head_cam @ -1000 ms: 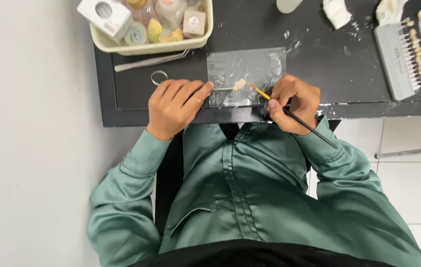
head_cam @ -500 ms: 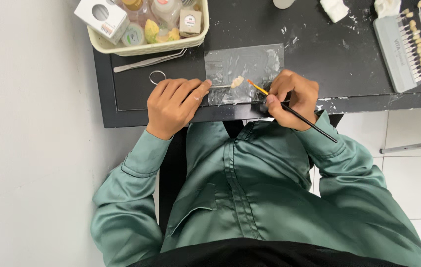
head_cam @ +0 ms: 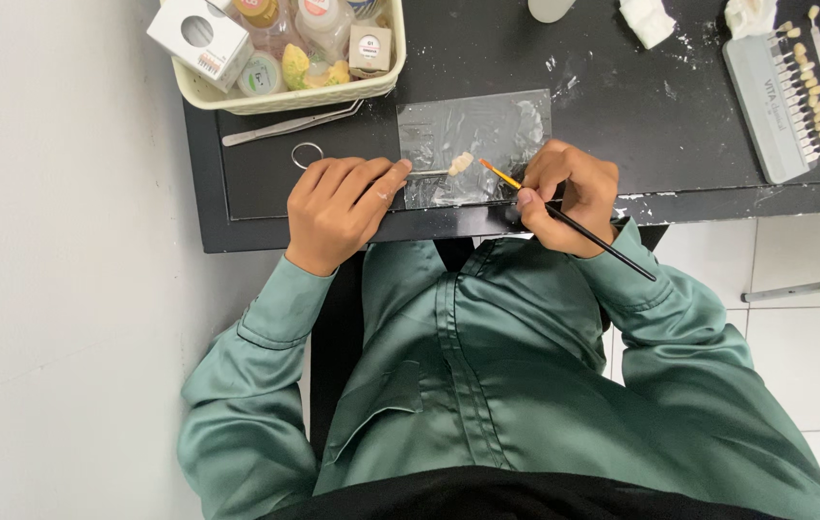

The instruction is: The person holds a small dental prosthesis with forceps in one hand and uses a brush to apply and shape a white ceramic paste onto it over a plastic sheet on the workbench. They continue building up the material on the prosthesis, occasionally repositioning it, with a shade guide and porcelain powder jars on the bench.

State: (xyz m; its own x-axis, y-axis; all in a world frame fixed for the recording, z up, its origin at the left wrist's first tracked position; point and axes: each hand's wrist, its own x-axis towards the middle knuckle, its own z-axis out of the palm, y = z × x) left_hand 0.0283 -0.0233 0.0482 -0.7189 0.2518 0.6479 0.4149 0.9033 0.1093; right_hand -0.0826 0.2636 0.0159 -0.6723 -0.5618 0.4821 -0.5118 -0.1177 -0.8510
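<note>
— What sort of place are you working in?

— A dental lab bench, I'd say. My black worktable (head_cam: 641,106) is dusted with white powder specks, and a tooth shade guide (head_cam: 783,91) with rows of small sample teeth lies at my right.

— Anything else that shows it?

— A cream tray (head_cam: 237,99) holds little jars and bottles, metal tweezers (head_cam: 290,125) rest beside it, and a clear glass slab (head_cam: 473,144) sits before me. Pale tiled floor (head_cam: 795,337) below.

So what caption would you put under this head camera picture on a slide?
Left hand holds a small tooth-like piece on a metal tool over a clear slab; right hand touches it with a fine brush.
</note>
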